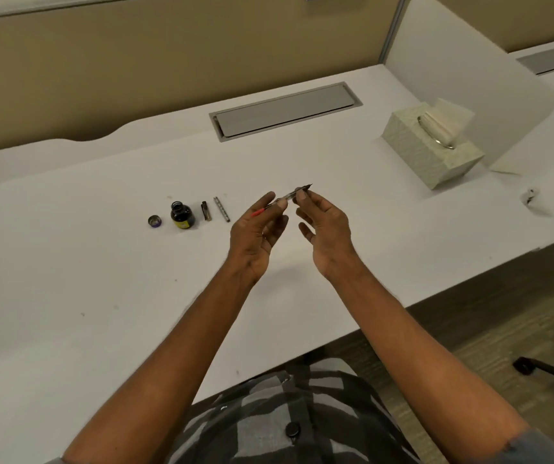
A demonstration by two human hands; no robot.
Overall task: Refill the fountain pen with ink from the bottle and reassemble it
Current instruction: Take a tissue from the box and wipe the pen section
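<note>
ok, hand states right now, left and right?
Left hand: pinching the pen section towards its red-tipped end.
Right hand: pinching the same pen section near the nib.

Pen section (288, 197) (nib (309, 186) rightward) in both hands, left hand (255, 236) and right hand (327, 226), over white desk (101, 262).

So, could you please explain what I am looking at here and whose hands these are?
No machine here: one camera worn on a person's head looks down at their bare hands. The left hand and right hand both pinch the pen's inner part, a thin tube with a nib at one end and a red tip at the other. On the white desk, left to right: a bottle cap, the open ink bottle, a dark pen cap, a silvery barrel. A tissue box stands far right.
</note>
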